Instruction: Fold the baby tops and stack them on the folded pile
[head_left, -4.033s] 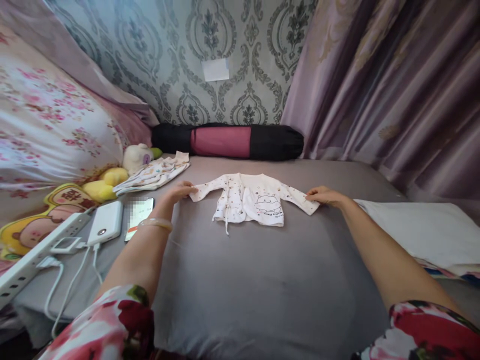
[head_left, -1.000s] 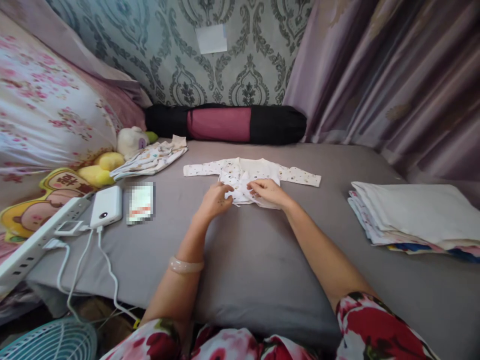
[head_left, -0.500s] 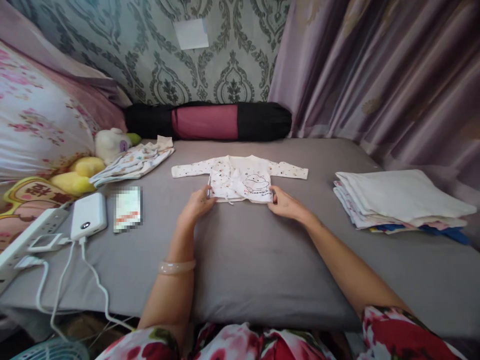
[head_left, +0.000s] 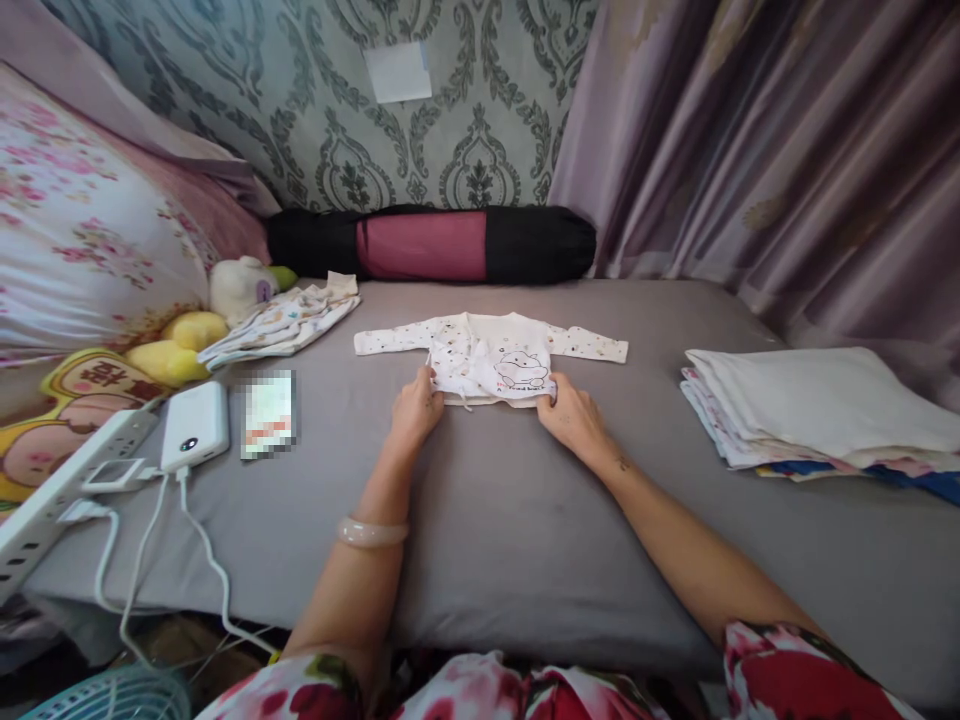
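A small white baby shirt (head_left: 487, 350) lies spread on the grey bed sheet, its speckled sleeves stretched out to both sides. A cartoon animal with lettering is printed on its lower right front, and tie strings show at the left and at the hem. My left hand (head_left: 417, 408) is closed on the shirt's lower left corner, with a pale bangle on that wrist. At the lower right corner, my right hand (head_left: 571, 412) pinches the hem between thumb and fingers. The fingertips of both hands are partly hidden by the cloth.
Folded cloths (head_left: 825, 400) are stacked at the right, and patterned baby clothes (head_left: 289, 318) lie at the left. Nearby are a power bank (head_left: 195, 425), a power strip (head_left: 71, 490) with cables, and plush toys (head_left: 176, 350). A black-and-red roll bag (head_left: 427, 245) lies along the wall.
The camera view has shifted slightly, so everything sits a little further right. Both hands stay at the shirt's lower corners, the right hand's knuckles turned up a bit more.
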